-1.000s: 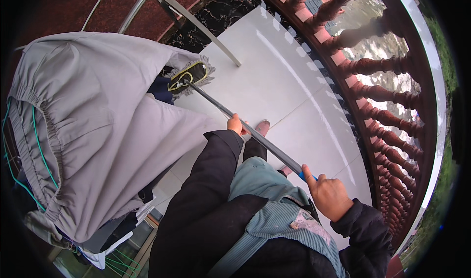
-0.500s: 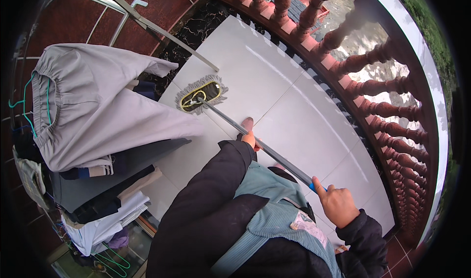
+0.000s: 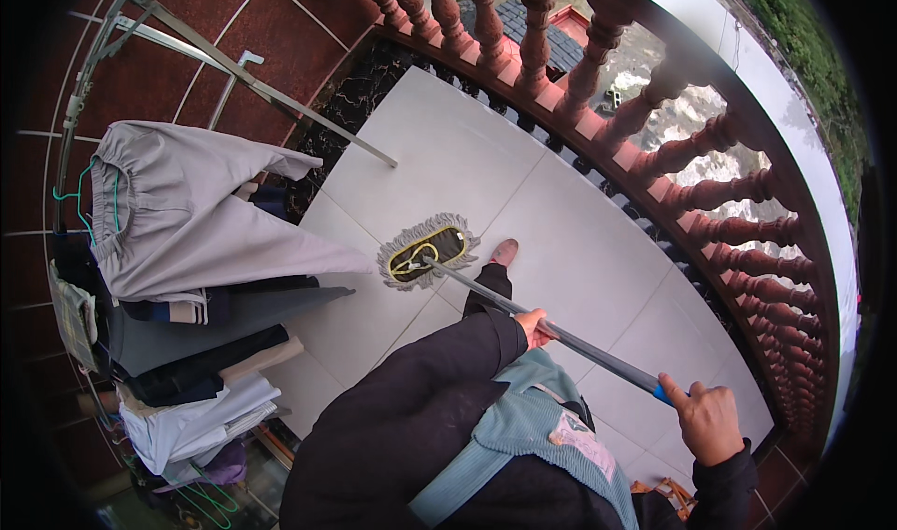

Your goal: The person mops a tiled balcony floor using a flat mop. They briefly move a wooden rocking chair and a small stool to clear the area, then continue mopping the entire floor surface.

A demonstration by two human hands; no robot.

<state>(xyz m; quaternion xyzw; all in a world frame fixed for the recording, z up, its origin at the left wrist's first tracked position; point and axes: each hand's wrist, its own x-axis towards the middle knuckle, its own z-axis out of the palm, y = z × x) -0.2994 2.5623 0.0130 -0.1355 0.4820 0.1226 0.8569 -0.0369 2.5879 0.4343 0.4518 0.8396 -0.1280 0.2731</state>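
Note:
A flat mop (image 3: 428,250) with a grey fringed head and a black, yellow-edged top lies on the pale floor tiles (image 3: 523,212). Its long grey handle slants from the head toward the lower right. Partway along the handle, my left hand (image 3: 534,327) is closed around it. At the upper end, my right hand (image 3: 708,422) grips beside a blue section, with the thumb laid along the handle. One pink shoe (image 3: 505,252) of mine stands just right of the mop head.
Grey trousers (image 3: 177,212) and other clothes hang on a rack at the left. A metal rack leg (image 3: 378,156) reaches the floor ahead of the mop. A red baluster railing (image 3: 584,72) curves along the far and right sides. An orange-brown object (image 3: 668,494) is partly hidden at lower right.
The mop head has come back nearer my body and now lies beside my shoe. Both hands have shifted right and down in the picture with the handle. The view has also moved.

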